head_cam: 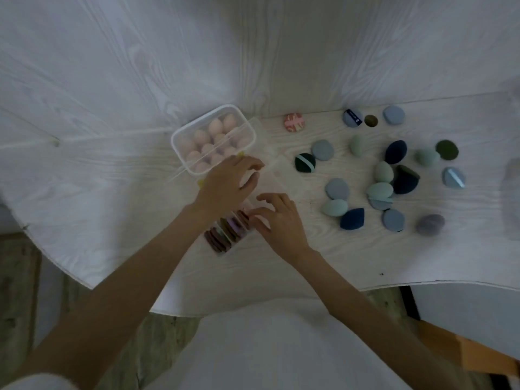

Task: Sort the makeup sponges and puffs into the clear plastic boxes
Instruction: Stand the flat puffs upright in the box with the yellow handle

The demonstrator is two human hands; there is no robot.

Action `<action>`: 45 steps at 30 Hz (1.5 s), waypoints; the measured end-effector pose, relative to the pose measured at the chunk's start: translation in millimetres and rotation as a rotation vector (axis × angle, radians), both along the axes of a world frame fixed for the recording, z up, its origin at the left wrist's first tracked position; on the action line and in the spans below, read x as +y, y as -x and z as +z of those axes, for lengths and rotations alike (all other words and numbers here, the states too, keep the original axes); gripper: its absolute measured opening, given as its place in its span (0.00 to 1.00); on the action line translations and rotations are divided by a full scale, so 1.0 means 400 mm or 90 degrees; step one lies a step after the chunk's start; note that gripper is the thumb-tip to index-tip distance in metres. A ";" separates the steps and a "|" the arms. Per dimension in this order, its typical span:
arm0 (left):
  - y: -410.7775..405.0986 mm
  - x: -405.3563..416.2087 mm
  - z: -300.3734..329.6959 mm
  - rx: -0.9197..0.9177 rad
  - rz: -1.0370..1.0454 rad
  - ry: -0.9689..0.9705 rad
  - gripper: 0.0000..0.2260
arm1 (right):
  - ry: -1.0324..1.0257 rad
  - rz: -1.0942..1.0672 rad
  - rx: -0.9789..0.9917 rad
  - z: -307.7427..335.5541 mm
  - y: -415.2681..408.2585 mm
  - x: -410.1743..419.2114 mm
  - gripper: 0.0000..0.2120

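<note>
**Two filled boxes at left, unsorted sponges at right**

At far left, a clear, round-cornered plastic box (213, 139) holds pale pink egg-shaped sponges (215, 127) packed side by side, apparently so that one kind fills one box. The left hand (228, 182) reaches over the near edge of this box, fingers loosely curled towards a clear lid or box wall (274, 167); whether it grips that piece cannot be told. Just below, a narrower clear box (229, 232) holds flat puffs (222, 235) in brown, green and lilac, stood on edge in a row, probably to save room. The right hand (277, 220) rests at this box's far end, fingers curled; a pinch cannot be confirmed. To the right, well apart from both boxes, loose blue, teal and navy sponges and puffs (380, 190) lie scattered on the pale wood-grain table (337, 260); they look soft and matte, teardrop or rounded, awaiting sorting.
</note>
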State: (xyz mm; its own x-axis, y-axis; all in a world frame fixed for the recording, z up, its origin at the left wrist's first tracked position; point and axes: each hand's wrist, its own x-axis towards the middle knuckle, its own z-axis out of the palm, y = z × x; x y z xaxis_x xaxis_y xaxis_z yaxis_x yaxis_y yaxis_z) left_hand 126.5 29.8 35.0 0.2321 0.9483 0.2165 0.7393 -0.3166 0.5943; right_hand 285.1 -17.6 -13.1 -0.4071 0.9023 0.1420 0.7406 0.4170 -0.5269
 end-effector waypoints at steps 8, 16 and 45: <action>-0.173 0.366 -0.071 0.146 -0.068 0.178 0.17 | -0.001 -0.191 0.061 0.006 -0.170 0.110 0.13; -0.254 0.468 -0.171 0.294 -0.009 0.246 0.17 | 0.124 -0.173 0.071 -0.015 -0.197 0.181 0.15; 0.115 -0.139 -0.021 -0.138 0.113 0.010 0.06 | -0.024 -0.060 -0.064 0.013 -0.001 -0.082 0.13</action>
State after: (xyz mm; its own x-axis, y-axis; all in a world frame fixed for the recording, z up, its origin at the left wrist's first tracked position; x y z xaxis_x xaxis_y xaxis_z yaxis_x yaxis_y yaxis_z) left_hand 80.4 -25.8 26.5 0.0116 0.9738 0.2273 0.6373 -0.1823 0.7487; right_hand 285.6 -50.6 -7.9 -0.3345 0.9321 0.1389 0.8258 0.3609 -0.4333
